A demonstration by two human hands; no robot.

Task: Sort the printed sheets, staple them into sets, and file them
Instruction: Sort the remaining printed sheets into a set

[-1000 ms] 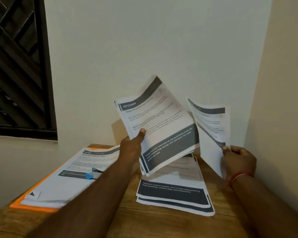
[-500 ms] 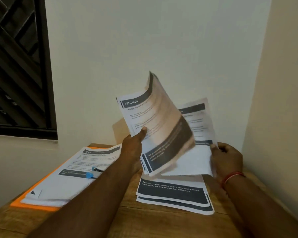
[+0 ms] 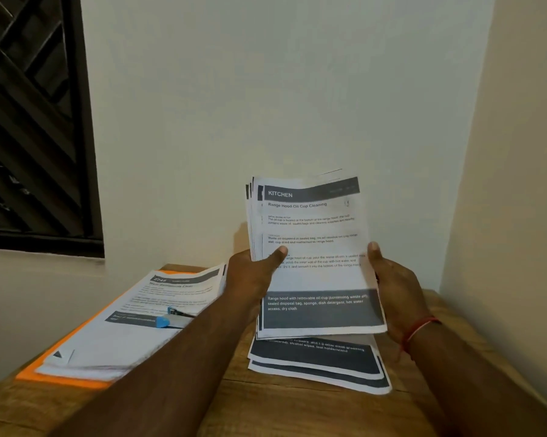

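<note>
In the head view, a set of printed sheets (image 3: 313, 253) headed KITCHEN is being held upright above the wooden counter (image 3: 297, 411). It is being pinched at its left edge by the left hand (image 3: 253, 279) and at its right edge by the right hand (image 3: 392, 285), both thumbs on the front page. A second pile (image 3: 316, 361) is lying flat just below it, and to the left another pile (image 3: 124, 335), with a small blue object (image 3: 166, 320) on top, is being carried by an orange folder (image 3: 54, 378).
</note>
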